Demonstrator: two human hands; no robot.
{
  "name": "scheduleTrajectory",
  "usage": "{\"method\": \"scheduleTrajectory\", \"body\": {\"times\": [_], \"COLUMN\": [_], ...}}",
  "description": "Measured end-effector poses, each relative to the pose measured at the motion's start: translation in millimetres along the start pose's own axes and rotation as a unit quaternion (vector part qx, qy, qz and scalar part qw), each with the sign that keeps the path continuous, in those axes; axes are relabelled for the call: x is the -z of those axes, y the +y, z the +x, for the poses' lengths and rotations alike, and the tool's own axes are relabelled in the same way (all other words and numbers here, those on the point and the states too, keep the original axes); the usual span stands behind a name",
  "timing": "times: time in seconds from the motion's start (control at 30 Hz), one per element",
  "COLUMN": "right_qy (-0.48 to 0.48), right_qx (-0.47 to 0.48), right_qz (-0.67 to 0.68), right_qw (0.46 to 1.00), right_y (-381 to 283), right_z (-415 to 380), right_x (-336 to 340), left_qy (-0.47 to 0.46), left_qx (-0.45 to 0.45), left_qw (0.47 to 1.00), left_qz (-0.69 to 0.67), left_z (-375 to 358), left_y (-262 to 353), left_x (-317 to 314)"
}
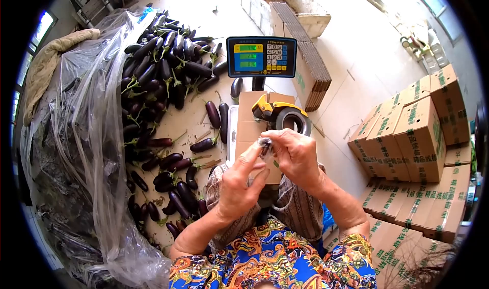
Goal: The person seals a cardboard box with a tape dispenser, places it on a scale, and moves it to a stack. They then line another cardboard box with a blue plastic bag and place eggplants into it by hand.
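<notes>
In front of my chest, both hands meet over a cardboard box (246, 123). My left hand (240, 183) is closed, its thumb and fingers pinching a small crumpled clear scrap (265, 142) that looks like tape or plastic film. From the other side my right hand (296, 154) pinches the same scrap. Just beyond the fingers, a yellow tape dispenser (277, 106) with a thick grey roll lies on the box. Behind it stands the scale's lit display (261, 57), with green readouts and a keypad.
Many loose eggplants (168, 70) spread over the floor at left, partly under a clear plastic sheet (97, 136). Flattened cartons (305, 60) lean upright beyond the scale. Printed, closed cartons (420, 136) are stacked at right, with more (392, 248) low beside me.
</notes>
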State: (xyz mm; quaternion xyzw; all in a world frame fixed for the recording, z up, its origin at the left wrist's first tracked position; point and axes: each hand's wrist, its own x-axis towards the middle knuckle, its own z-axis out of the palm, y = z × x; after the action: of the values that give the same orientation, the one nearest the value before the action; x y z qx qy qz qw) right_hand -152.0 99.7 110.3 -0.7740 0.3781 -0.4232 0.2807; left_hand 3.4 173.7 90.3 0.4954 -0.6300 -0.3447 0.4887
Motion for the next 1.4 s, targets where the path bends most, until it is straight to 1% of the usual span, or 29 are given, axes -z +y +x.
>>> {"method": "scheduleTrajectory", "body": {"times": [0.03, 0.1, 0.13, 0.17, 0.2, 0.27, 0.3, 0.33, 0.4, 0.43, 0.47, 0.5, 0.53, 0.57, 0.6, 0.67, 0.7, 0.73, 0.8, 0.87, 0.93, 1.0, 1.03, 1.17, 1.2, 1.23, 1.27, 1.3, 1.4], "right_qy": [-0.011, -0.007, -0.006, -0.03, -0.029, -0.033, -0.027, -0.04, -0.048, -0.012, 0.026, 0.072, 0.14, 0.196, 0.168, 0.058, 0.024, 0.025, 0.002, -0.042, -0.112, -0.121, -0.118, -0.098, -0.089, -0.071, -0.075, -0.081, -0.037], "right_qx": [0.001, -0.006, -0.011, -0.062, -0.047, -0.012, 0.026, 0.045, 0.038, 0.025, 0.009, -0.117, -0.23, -0.213, -0.212, -0.145, -0.148, -0.151, -0.137, -0.203, -0.297, -0.359, -0.347, -0.304, -0.294, -0.305, -0.31, -0.314, -0.309], "right_qz": [-0.026, 0.002, 0.015, 0.07, 0.052, 0.017, -0.026, -0.064, 0.009, -0.002, -0.015, 0.072, 0.168, 0.165, 0.11, 0.149, 0.168, 0.173, 0.18, 0.222, 0.333, 0.47, 0.483, 0.538, 0.551, 0.487, 0.478, 0.47, 0.427], "right_qw": [1.0, 1.0, 1.0, 0.995, 0.997, 0.999, 0.999, 0.996, 0.998, 1.0, 1.0, 0.988, 0.948, 0.943, 0.956, 0.976, 0.974, 0.973, 0.974, 0.953, 0.888, 0.797, 0.795, 0.78, 0.776, 0.816, 0.818, 0.821, 0.849], "right_y": [-1, 1, 0, -1, -5, -10, -13, -15, -12, -3, 12, 14, 16, 37, 29, 18, 12, 4, 1, -4, 1, -4, -2, 4, 4, 6, 8, 10, -2], "right_z": [-3, -7, -8, -6, -6, -6, -7, -9, -14, -14, -14, -4, 7, 4, 0, -9, -11, -9, -11, -17, -20, -18, -20, -28, -29, -31, -34, -37, -35], "right_x": [0, -2, -3, 1, 2, 4, 4, 4, 6, 9, 14, 38, 63, 92, 86, 55, 45, 36, 22, 21, 30, 41, 41, 39, 39, 35, 30, 24, 9], "left_qy": [-0.008, -0.051, -0.072, -0.036, -0.032, -0.037, -0.046, -0.036, -0.035, 0.011, 0.053, 0.092, 0.123, 0.153, 0.182, 0.105, 0.026, -0.007, -0.013, -0.04, 0.001, 0.05, 0.034, -0.041, -0.048, -0.055, -0.059, -0.079, -0.004], "left_qx": [-0.066, 0.101, 0.185, 0.226, 0.264, 0.18, 0.046, 0.018, 0.09, 0.008, -0.073, -0.155, -0.099, -0.045, 0.019, 0.094, 0.017, -0.038, -0.013, -0.027, -0.101, -0.179, -0.129, -0.058, -0.066, -0.073, -0.081, -0.132, 0.023], "left_qw": [0.986, 0.991, 0.965, 0.882, 0.834, 0.941, 0.995, 0.999, 0.98, 0.998, 0.994, 0.967, 0.978, 0.982, 0.982, 0.98, 0.997, 0.999, 1.0, 0.999, 0.993, 0.973, 0.987, 0.996, 0.996, 0.996, 0.995, 0.987, 0.985], "left_qz": [0.153, -0.065, -0.173, -0.413, -0.484, -0.282, -0.076, -0.015, -0.172, -0.055, 0.062, 0.178, 0.137, 0.097, 0.054, -0.139, -0.063, 0.037, -0.011, 0.002, 0.055, 0.136, 0.085, -0.055, -0.038, -0.022, -0.005, 0.045, -0.172], "left_z": [-3, -11, -13, -8, -8, -13, -15, -20, -26, -29, -32, -35, -40, -43, -48, -23, -7, 10, 31, 39, 42, 39, 35, 32, 28, 24, 21, 20, 8], "left_y": [-5, 0, 6, 13, 18, 28, 15, 10, 13, 13, 12, 12, 12, 13, 16, 28, 23, 29, 28, 14, 6, -4, -4, 11, 14, 16, 17, 1, -7], "left_x": [3, 14, 18, 18, 24, 20, 19, 21, 26, 29, 35, 42, 53, 67, 73, 54, 52, 46, 23, 12, 4, 2, 2, 12, 10, 6, 4, 6, -15]}}
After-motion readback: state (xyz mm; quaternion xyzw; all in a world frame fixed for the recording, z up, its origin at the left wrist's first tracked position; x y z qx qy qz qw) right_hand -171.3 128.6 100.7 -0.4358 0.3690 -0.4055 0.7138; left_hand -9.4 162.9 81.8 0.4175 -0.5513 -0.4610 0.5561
